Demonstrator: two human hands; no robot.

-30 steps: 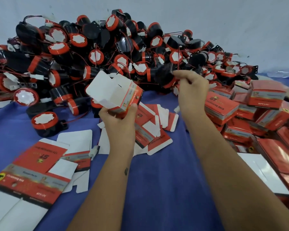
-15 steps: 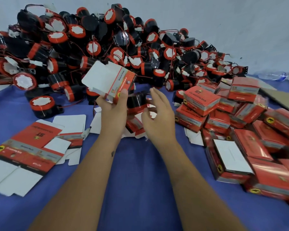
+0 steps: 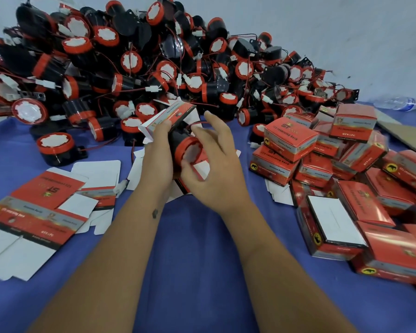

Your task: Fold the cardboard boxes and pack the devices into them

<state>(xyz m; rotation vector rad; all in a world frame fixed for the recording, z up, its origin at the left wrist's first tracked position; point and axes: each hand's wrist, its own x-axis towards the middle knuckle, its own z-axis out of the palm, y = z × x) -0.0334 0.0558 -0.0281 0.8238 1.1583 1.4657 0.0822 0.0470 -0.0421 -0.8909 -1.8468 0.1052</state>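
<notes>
My left hand (image 3: 157,155) grips a folded red and white cardboard box (image 3: 171,115) above the blue table, its open end toward me. A black device with a red rim (image 3: 184,146) sits partly in that opening, its red rim toward me. My right hand (image 3: 211,159) holds the device's rim between thumb and fingers, with the index finger raised. A red wire loops above the device.
A big heap of black and red devices (image 3: 130,58) fills the back. Packed red boxes (image 3: 346,169) are piled at the right. Flat unfolded cartons (image 3: 41,212) lie at the left on the blue cloth (image 3: 190,236). A plastic bottle (image 3: 399,103) lies far right.
My right hand left the heap, came down beside the box and now holds a device at the box's opening. The left hand has lowered and turned the box.
</notes>
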